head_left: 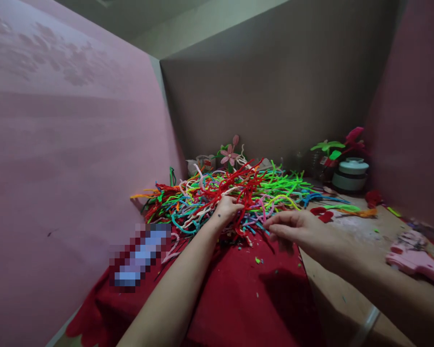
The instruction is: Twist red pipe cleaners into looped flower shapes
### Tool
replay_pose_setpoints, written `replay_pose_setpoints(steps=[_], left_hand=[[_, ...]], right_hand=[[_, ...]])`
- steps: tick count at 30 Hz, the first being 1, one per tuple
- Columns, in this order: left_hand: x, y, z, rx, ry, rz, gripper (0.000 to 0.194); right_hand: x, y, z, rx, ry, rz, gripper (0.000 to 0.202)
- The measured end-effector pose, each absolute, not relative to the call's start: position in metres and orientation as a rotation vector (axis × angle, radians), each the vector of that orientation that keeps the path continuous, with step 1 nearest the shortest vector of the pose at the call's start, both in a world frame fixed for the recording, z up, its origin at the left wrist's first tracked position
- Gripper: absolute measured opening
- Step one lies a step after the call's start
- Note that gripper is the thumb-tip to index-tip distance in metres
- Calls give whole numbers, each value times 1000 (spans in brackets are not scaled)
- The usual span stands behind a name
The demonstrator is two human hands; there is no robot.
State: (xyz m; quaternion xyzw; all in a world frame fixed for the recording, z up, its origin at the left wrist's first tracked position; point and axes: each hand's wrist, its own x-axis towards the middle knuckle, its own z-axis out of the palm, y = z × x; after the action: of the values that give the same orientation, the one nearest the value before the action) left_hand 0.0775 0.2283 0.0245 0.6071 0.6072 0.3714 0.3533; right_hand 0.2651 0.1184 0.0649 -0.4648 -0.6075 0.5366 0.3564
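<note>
A big tangled heap of multicoloured pipe cleaners [198,202] lies on a red cloth [246,299]. My left hand [228,211] reaches into the middle of the heap, its fingers closed around red pipe cleaners [249,185] that stick up and hang down beside it. To the right, my right hand [292,229] hovers at the heap's near edge, palm turned inward. Its fingers are loosely bent, with a gap between thumb and forefinger. The fingertips are close to blue and purple strands; whether they touch is unclear.
Behind the heap stands a pink pipe-cleaner flower [229,155]. At the right are a lidded pale green jar [350,173], green leaf shapes [327,146], and a pink glue gun [415,258]. A pink wall panel [75,183] rises on the left. A pixelated patch covers something on the cloth.
</note>
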Motion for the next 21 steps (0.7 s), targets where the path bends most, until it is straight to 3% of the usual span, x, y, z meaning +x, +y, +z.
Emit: replay_pose_setpoints(steps=[6,11,21], left_hand=[[82,222,27,1463,1395,1028,9],[84,211,31,1415,1264,1036,14],[86,211,35,1302,1251,1034,6]], right_hand=[[231,160,54,-1186,-1291,1583,8],[202,183,40,-1153,-1182,1528,10],[216,177,40,-1196,-1053,1597,15]])
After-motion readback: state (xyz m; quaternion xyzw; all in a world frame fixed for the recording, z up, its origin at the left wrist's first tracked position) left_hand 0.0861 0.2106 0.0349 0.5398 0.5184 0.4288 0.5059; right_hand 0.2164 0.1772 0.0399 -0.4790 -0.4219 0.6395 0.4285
